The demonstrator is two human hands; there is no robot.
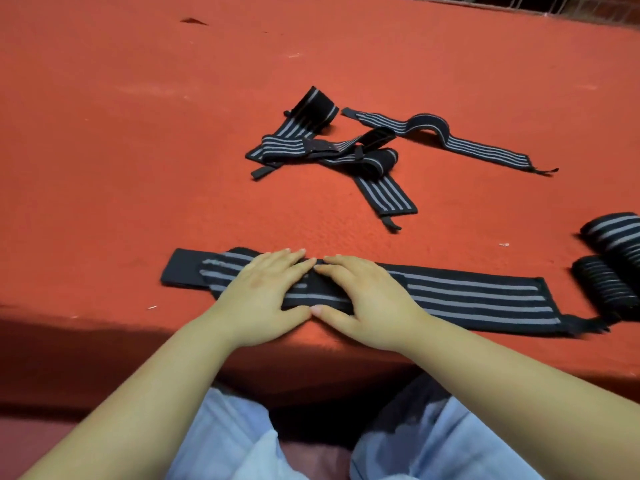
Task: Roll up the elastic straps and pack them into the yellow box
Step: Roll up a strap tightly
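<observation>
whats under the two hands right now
The left hand and right hand press flat on a striped elastic strap on the red cloth. The strap's middle is covered.

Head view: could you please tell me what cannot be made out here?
- Yellow box: not in view.
- Rolled straps: cut off by the right edge; count unclear.
- Flat strap: middle hidden under left hand and right hand.
- Tangled straps: overlapping; count unclear.

Both hands (left hand (263, 289), right hand (363, 299)) press flat strap (478, 299).
</observation>
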